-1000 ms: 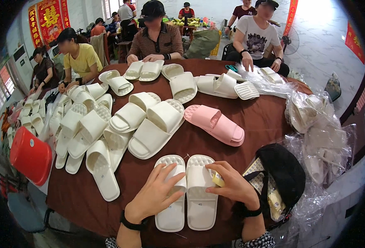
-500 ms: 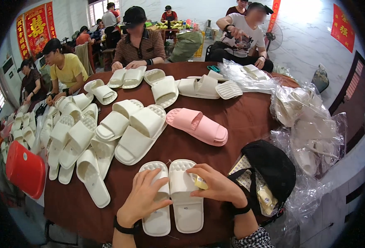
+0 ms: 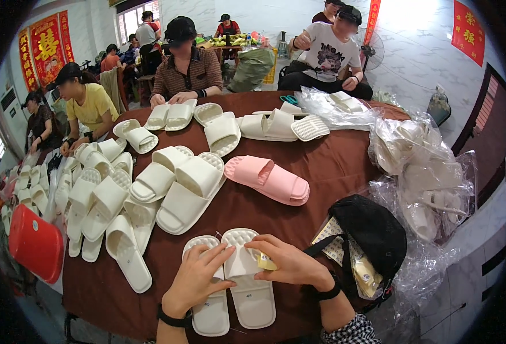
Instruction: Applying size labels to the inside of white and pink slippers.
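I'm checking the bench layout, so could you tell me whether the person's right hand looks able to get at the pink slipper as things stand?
Probably yes. The right hand rests on the white slipper pair, and only bare tablecloth lies between it and the pink slipper. The black bag sits off to the side.

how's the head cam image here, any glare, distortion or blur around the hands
Head view: strong fisheye, the table edge bows and the corners go black; window light blows out the top right wall; the left hand, right hand and pair of white slippers are sharp and evenly lit; the plastic bags show mild sheen.
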`<move>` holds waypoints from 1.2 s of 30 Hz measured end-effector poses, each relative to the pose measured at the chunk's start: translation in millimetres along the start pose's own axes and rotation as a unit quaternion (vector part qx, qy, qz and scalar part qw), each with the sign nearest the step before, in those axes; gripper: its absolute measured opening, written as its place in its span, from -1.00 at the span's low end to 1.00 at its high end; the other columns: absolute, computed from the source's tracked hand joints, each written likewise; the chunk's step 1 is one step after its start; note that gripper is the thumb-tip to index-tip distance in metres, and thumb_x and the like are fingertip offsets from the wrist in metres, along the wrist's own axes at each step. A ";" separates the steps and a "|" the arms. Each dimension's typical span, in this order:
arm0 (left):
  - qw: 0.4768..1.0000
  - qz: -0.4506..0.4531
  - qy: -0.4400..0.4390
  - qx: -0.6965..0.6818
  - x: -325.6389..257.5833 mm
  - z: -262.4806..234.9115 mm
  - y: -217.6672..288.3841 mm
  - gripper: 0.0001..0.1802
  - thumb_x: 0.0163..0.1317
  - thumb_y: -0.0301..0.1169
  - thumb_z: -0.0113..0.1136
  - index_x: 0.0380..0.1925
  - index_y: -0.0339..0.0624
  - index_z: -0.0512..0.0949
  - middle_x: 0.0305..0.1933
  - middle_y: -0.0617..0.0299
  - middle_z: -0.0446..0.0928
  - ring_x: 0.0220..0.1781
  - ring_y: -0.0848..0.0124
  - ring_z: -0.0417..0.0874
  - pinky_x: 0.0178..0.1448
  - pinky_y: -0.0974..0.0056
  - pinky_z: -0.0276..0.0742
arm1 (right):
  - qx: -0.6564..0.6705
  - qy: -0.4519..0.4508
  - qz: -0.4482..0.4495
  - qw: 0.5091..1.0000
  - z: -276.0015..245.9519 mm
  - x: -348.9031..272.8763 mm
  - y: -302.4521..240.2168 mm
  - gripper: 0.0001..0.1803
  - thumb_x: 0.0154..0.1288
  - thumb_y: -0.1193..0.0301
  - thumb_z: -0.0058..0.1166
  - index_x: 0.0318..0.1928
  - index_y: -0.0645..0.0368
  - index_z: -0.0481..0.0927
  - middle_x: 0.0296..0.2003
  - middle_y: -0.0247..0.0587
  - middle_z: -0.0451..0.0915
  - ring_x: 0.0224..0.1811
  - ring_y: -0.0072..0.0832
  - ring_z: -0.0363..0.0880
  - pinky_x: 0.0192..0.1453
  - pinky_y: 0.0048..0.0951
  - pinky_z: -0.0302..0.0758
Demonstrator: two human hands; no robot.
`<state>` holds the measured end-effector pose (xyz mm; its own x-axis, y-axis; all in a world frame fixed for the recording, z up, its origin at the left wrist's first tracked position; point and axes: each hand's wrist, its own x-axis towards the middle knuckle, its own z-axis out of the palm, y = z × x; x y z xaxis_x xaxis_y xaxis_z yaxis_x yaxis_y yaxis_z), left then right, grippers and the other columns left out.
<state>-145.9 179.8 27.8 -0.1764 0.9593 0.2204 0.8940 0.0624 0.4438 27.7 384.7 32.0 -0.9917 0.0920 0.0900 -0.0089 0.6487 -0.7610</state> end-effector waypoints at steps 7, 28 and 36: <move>1.000 0.003 0.008 0.018 2.1 -2.7 4.5 -0.09 -0.04 -0.10 0.55 0.37 -0.04 0.45 0.30 0.12 0.49 0.21 0.01 0.44 0.39 -0.02 0.32 | 0.011 0.022 -0.033 0.999 -6.3 0.8 -1.1 -0.27 0.23 0.28 0.39 0.35 0.20 0.38 0.27 0.07 0.43 0.25 0.04 0.52 0.28 -0.13 0.49; 0.999 0.030 0.025 -0.013 0.1 8.0 -5.8 -0.15 0.06 -0.10 0.51 0.37 -0.06 0.44 0.27 0.02 0.50 0.22 -0.01 0.46 0.35 0.00 0.38 | -0.262 0.248 0.137 0.923 -72.2 34.6 63.1 -0.24 0.15 0.13 0.41 0.31 0.13 0.44 0.35 -0.01 0.38 0.25 0.04 0.52 0.26 -0.06 0.53; 0.999 0.026 0.028 -0.022 -2.4 10.0 -7.2 -0.14 0.06 -0.07 0.51 0.38 -0.04 0.43 0.27 -0.02 0.50 0.22 -0.02 0.45 0.36 -0.01 0.37 | -0.292 0.175 0.215 0.915 -86.9 63.8 97.4 0.02 0.02 -0.08 0.46 0.44 -0.01 0.31 0.30 0.04 0.44 0.23 0.01 0.56 0.21 -0.02 0.55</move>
<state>-147.7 179.8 15.4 -0.1534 0.9443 0.2913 0.8841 -0.0006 0.4672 -25.3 519.4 19.4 -0.7846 0.6036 0.1415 0.5436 0.7796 -0.3110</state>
